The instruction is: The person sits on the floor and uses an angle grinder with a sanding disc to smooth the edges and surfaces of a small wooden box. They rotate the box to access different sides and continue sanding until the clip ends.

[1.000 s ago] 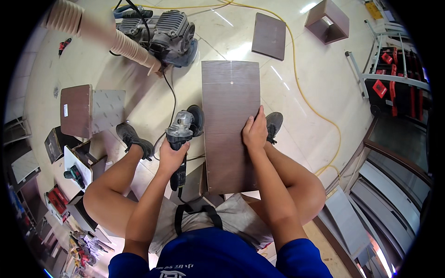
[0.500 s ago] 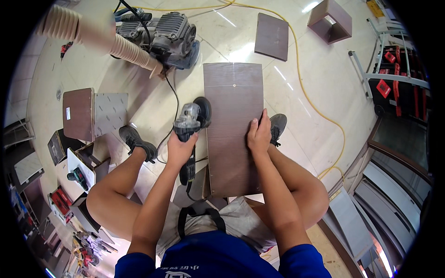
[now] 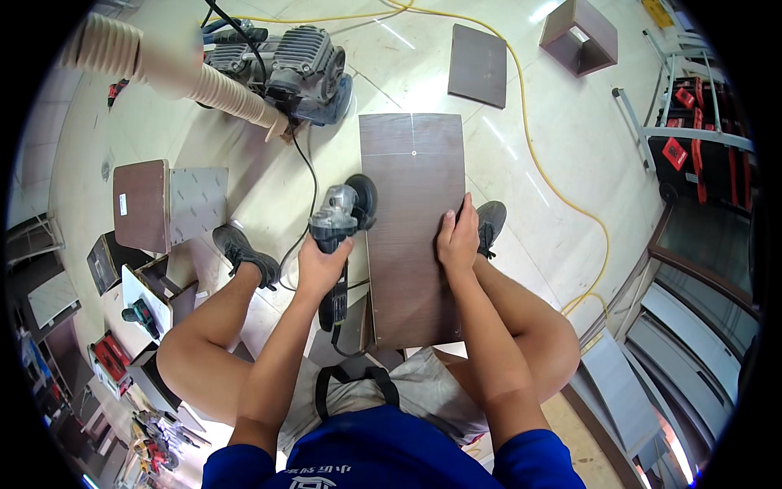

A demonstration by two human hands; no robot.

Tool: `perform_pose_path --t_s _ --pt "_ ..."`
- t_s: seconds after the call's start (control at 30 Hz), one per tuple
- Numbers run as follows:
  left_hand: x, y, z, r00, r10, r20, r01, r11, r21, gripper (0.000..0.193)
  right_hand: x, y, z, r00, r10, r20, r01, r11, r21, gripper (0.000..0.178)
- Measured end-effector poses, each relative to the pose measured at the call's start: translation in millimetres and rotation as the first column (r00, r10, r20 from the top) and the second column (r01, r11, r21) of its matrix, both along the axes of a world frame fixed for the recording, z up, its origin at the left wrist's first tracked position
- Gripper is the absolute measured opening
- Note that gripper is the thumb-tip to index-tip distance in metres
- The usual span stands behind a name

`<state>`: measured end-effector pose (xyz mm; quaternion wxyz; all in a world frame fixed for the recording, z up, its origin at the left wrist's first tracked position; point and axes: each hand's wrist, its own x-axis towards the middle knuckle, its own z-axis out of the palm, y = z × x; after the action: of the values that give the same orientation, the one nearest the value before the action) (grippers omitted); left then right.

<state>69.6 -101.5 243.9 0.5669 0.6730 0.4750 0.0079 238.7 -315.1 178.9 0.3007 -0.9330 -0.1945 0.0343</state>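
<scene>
My left hand (image 3: 321,262) is wrapped round a black-and-grey angle grinder (image 3: 334,213), its body running toward me. The grinder's round dark disc overlaps the left edge of a long brown wood-grain panel (image 3: 415,236); whether it touches the edge I cannot tell. That panel lies lengthwise between my legs, with two crossing lines and a small light spot near its far end. My right hand (image 3: 459,235) lies along the panel's right edge, fingers stretched forward and the thumb on the top face.
A grey compressor (image 3: 301,69) and a ribbed beige hose (image 3: 220,90) stand far left. Brown box pieces (image 3: 142,208) sit left of my foot. A yellow hose (image 3: 529,138) curves across the floor at right, past a loose board (image 3: 477,65) and an open brown box (image 3: 580,39).
The grinder and my left hand have shifted slightly right, and the disc now overlaps the panel's edge a little more. My right hand keeps its place on the panel.
</scene>
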Motion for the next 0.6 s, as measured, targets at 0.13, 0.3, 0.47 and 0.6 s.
perform_pose_path --t_s 0.13,0.3,0.47,0.6 --pt "21 36 -46 0.998 0.029 0.052 -0.032 0.998 0.059 0.029 1 3 -1 1.0 0.008 -0.012 -0.007 1.0 0.016 0.058" --pt "76 84 -26 0.998 -0.066 -0.018 0.068 0.988 0.141 0.032 2 3 -2 1.0 0.004 -0.028 -0.005 1.0 -0.022 0.058" --pt "38 55 -21 0.996 -0.085 0.003 0.083 0.987 0.134 0.048 1 3 1 0.999 -0.01 -0.032 0.009 1.0 -0.012 0.058" --pt "-2 9 -5 0.998 -0.047 -0.034 0.049 0.996 0.071 0.046 1 2 -1 1.0 0.0 -0.004 0.0 1.0 -0.003 0.058"
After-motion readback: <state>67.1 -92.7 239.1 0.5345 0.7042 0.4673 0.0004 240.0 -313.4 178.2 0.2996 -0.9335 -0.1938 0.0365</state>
